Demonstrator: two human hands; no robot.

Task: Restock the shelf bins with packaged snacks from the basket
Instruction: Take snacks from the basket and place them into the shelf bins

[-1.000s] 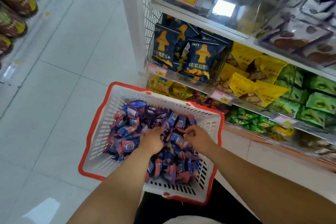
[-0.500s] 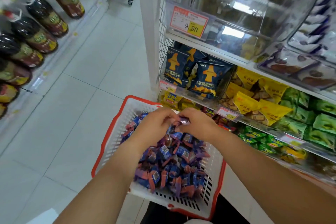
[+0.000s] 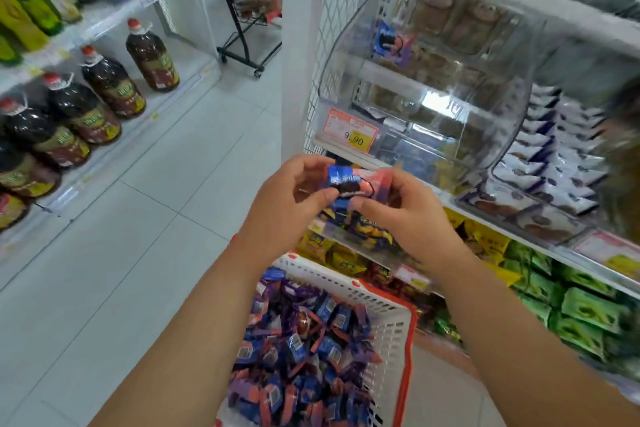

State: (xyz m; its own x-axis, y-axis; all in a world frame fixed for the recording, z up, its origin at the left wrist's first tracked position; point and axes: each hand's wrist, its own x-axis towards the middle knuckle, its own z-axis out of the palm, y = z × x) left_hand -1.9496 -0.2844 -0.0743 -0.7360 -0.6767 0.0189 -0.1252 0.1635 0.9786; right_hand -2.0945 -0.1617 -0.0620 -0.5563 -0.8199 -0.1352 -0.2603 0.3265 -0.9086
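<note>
My left hand [image 3: 291, 198] and my right hand [image 3: 405, 215] together hold a small bunch of blue and pink snack packets [image 3: 353, 182] at chest height, just below the clear plastic shelf bin [image 3: 433, 87] with the 9.90 price tag [image 3: 351, 135]. Fingers and thumbs of both hands curl round the packets. Beneath my forearms sits the white basket with the red rim [image 3: 391, 315], heaped with several blue, purple and pink packets [image 3: 304, 350]. A single blue packet [image 3: 388, 42] shows inside the clear bin.
A neighbouring bin [image 3: 554, 163] to the right holds white and blue packets. Lower shelves carry yellow bags [image 3: 485, 239] and green bags [image 3: 585, 312]. Across the tiled aisle, oil bottles [image 3: 110, 83] line a low shelf. A black wheeled rack [image 3: 249, 21] stands at the back.
Both hands rose out of the basket with a bunch of packets, up toward the clear bin. My view tilted upward, so the bin fills more of the frame.
</note>
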